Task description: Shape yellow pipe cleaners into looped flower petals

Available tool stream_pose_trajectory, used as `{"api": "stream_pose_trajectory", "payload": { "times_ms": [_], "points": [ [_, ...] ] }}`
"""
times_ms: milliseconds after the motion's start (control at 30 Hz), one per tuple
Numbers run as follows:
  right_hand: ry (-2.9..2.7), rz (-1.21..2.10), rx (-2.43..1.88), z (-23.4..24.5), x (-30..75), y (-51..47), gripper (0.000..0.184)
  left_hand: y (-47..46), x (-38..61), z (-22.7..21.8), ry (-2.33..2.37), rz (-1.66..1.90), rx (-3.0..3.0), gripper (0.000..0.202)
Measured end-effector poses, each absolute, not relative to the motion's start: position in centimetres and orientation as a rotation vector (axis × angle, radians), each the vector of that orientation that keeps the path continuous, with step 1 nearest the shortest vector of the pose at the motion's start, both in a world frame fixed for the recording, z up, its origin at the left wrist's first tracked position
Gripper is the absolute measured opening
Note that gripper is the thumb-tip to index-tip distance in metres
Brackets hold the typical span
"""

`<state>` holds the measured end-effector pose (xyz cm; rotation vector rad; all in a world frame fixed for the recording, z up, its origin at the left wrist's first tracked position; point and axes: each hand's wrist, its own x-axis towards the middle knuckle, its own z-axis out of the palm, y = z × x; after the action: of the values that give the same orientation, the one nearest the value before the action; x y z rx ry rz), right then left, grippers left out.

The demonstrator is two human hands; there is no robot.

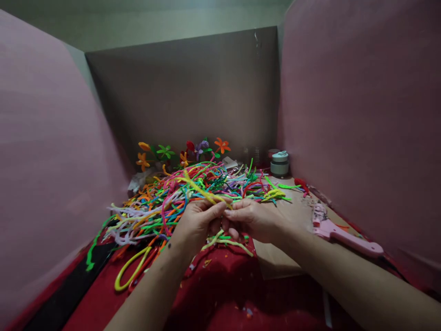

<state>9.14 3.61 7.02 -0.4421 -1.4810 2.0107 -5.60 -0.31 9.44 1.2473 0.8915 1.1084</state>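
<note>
From where I stood, a pink-handled corded tool (354, 239) lay near the right-hand pink panel (361, 115). Farther back stood a pale green lidded jar (279, 166), before a grey board (186, 92); red cloth (220, 285) spread in front.

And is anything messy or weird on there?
Yes: small scraps litter the red cloth below the left hand and right hand in the picture, as if dropped. The pipe cleaners are one big tangle, and a yellow loop sticks out at the near left.
</note>
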Motion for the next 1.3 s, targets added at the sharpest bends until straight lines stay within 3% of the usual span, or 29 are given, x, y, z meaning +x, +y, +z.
{"api": "stream_pose_trajectory", "payload": {
  "times_ms": [233, 400, 800, 1033, 1133, 1300],
  "points": [
    [-1.615, 1.991, -0.361, 7.1, 9.6, 3.9, 0.027, -0.3, -5.9, 9.5, 0.981, 1.109, 1.284, 0.029],
    [-1.589, 2.019, -0.389, 7.1, 9.8, 4.0, 0.039, -0.2, -6.3, 9.6, 0.957, 1.100, 1.280, 0.025],
    [-1.623, 1.895, -0.502, 7.5, 9.4, 3.5, 0.030, 0.1, -6.0, 9.0, 1.007, 1.269, 1.238, 0.025],
    [-1.234, 2.508, -0.284, 6.7, 9.8, 4.5, 0.031, -0.3, -6.0, 9.7, 0.975, 1.229, 1.335, 0.020],
    [-1.122, 2.571, -0.291, 6.5, 9.8, 4.5, 0.024, -0.3, -5.8, 9.8, 0.951, 1.237, 1.345, 0.017],
    [-1.171, 2.542, -0.264, 6.6, 9.8, 4.2, 0.029, -0.3, -5.9, 9.7, 0.982, 1.273, 1.312, 0.016]
  ]
}}
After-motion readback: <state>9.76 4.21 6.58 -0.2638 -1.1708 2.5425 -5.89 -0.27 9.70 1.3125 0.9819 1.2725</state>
